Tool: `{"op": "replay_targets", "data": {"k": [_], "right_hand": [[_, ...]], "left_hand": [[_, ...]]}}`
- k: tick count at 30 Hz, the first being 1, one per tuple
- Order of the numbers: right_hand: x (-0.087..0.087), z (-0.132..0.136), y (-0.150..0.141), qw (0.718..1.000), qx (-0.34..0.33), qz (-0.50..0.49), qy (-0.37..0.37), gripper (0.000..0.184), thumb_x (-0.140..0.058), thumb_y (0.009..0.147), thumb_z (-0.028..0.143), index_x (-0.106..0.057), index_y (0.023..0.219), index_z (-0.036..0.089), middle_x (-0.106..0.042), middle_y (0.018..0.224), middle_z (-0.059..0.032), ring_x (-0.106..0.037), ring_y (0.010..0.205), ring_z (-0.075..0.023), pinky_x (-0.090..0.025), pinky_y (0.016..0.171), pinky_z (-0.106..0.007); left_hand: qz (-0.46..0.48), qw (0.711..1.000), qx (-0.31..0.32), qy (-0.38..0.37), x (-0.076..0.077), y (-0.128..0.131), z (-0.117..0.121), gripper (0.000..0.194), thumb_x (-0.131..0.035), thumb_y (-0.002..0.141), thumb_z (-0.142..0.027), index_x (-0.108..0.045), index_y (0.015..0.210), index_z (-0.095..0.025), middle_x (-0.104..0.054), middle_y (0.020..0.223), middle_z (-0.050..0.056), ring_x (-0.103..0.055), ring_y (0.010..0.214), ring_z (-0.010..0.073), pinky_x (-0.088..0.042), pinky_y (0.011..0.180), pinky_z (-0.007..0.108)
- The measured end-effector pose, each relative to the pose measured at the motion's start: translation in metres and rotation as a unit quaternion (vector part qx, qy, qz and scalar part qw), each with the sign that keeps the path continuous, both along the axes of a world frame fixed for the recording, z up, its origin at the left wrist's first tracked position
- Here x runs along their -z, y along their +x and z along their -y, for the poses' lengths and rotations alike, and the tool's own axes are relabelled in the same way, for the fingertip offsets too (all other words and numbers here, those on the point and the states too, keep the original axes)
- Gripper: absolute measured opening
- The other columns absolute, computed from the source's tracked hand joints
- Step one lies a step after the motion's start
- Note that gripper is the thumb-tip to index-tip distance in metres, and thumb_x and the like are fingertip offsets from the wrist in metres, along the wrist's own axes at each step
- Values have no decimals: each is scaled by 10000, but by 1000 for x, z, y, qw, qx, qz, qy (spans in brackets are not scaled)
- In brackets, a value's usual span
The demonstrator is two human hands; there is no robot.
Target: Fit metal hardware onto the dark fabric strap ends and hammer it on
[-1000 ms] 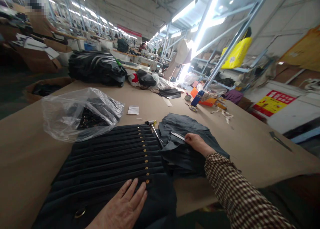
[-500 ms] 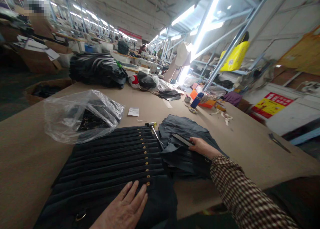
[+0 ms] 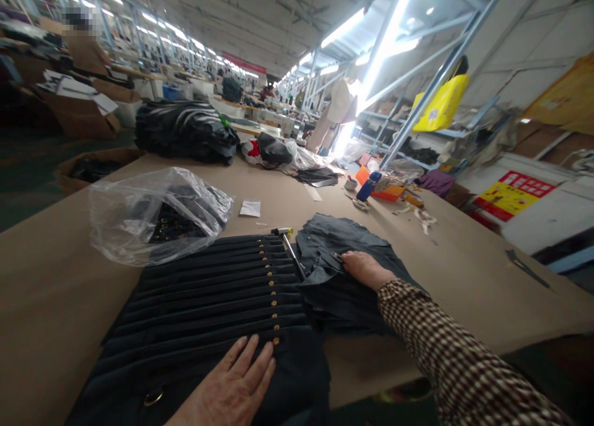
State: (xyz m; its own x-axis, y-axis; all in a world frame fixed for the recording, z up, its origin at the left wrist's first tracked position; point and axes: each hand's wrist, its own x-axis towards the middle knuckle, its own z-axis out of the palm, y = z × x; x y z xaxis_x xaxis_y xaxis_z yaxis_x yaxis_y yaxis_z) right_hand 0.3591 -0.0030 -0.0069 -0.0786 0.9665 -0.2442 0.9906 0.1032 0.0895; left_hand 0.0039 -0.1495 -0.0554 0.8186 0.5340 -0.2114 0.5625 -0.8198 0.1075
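Observation:
Dark fabric pieces [image 3: 199, 308] lie overlapped in a staggered row, each edge showing a gold metal fitting. My left hand [image 3: 232, 376] rests flat on the nearest piece, fingers stretched out beside the closest fitting. A gold ring [image 3: 153, 399] shows on that piece. To the right is a loose pile of dark cloth [image 3: 343, 234]. My right hand [image 3: 366, 269] is on this pile, fingers closed on a dark strip [image 3: 336, 256] with a small shiny bit at its end; most of the strip is hidden. A hammer-like tool [image 3: 292, 252] with a metal shaft lies between row and pile.
Clear plastic [image 3: 125, 221] covers more dark pieces at the left. A white paper square [image 3: 250, 208], a blue object [image 3: 369, 186], an orange box [image 3: 390, 191] and dark scissors [image 3: 526, 268] lie on the brown table [image 3: 464, 290]. A large dark bundle [image 3: 185, 132] sits at the far edge.
My right hand has moved a little left over the cloth pile, and the long flat strip now shows only its end. My left hand stays put. The view has shifted slightly.

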Motion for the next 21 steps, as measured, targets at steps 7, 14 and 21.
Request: {"op": "replay_targets", "data": {"k": [7, 14, 21], "right_hand": [[-28, -5, 7, 988, 67, 19, 136, 223, -476, 889, 116, -634, 1045, 103, -703, 879, -112, -666, 827, -196, -496, 771, -331], [-121, 11, 19, 931, 93, -38, 352, 351, -371, 886, 202, -666, 1065, 138, -725, 861, -74, -673, 781, -187, -501, 704, -281], [-190, 59, -49, 875, -250, 59, 409, 263, -439, 880, 182, -650, 1038, 170, -679, 964, -69, -637, 903, -212, -506, 818, -344]], "left_hand": [[-29, 995, -16, -89, -43, 3, -1, 691, -394, 723, 5, -417, 1389, -177, -355, 1460, 116, -334, 1344, 297, -341, 1088, 493], [96, 990, -64, -83, -89, -8, -2, 599, -590, 705, -126, -537, 1299, -175, -497, 1391, 113, -464, 1274, 300, -407, 1053, 417], [440, 892, -80, 72, -132, -18, -21, 242, -515, 864, -216, -627, 1077, -194, -672, 1111, 62, -627, 1031, 150, -508, 920, 257]]}}
